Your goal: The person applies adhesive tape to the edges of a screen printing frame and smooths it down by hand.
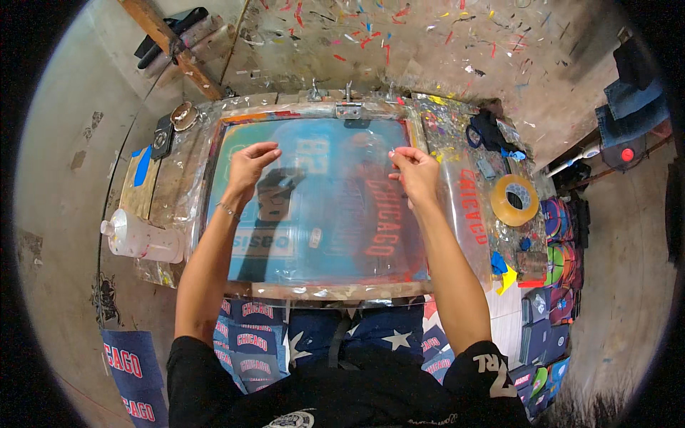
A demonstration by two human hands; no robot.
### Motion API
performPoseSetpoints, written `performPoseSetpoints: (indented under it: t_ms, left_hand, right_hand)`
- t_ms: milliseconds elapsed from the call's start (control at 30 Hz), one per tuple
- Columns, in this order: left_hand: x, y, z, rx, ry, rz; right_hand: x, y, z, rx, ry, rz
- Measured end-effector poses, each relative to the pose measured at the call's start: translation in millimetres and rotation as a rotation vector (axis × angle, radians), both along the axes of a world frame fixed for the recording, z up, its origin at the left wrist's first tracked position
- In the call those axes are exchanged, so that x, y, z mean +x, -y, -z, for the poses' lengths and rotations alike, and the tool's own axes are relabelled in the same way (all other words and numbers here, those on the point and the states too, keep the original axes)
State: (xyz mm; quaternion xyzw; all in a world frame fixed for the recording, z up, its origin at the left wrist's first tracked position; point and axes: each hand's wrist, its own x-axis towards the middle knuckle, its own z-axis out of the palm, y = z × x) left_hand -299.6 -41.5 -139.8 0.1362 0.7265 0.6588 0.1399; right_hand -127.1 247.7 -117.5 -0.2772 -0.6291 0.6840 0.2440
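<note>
- Head view, looking straight down: a person leans over a wooden-framed printing screen point(321, 207) lying flat on a paint-spattered desk point(442, 121), hinged by metal clamps at its far edge.
- Left hand point(250, 165) rests on the upper left part of the screen's blue mesh, fingers spread loosely and curled a little, pressing down rather than clasping anything; a thin bracelet shows at the wrist.
- Right hand point(415, 173) sits on the upper right part of the mesh, thumb and fingertips pinched together on something thin at the surface; I cannot tell what it is.
- Red lettering and darker shapes show through the mesh between the two hands.
- White plastic squeeze bottle point(139, 239) lies on its side at the desk's left edge, just beside the screen frame, cap on; its contents cannot be seen.
- Small round tin point(184, 115) sits at the far left corner of the desk, near a dark flat object; whatever is in the tin is too small to tell.
- Roll of tan packing tape point(514, 200) lies flat on the right side of the desk, well apart from the right hand, with scissors point(485, 132) with dark handles beyond it.
- Stacks of coloured cloth pieces point(556, 246) fill the shelf to the right of the desk, in blues, greens and reds.
- Navy printed fabric pieces point(253, 335) with red lettering lie piled below the near edge of the screen, by the person's lap.
</note>
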Motion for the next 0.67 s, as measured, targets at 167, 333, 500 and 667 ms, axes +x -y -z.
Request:
performPoseSetpoints:
  t_ms: [167,333,500,667]
  left_hand:
    - [-16,-20,21,-0.19,-0.092,-0.038]
    - [-22,-26,37,-0.244,-0.226,-0.11]
    - [-12,-37,40,-0.21,-0.275,-0.102]
    - [-9,-35,43,-0.31,-0.333,-0.112]
  right_hand:
    - [-27,-5,33,0.027,0.104,0.084]
    - [-38,0,46,0.171,0.304,0.149]
    - [-41,-15,73,0.386,0.392,0.204]
    - [-37,-5,63,0.604,0.475,0.199]
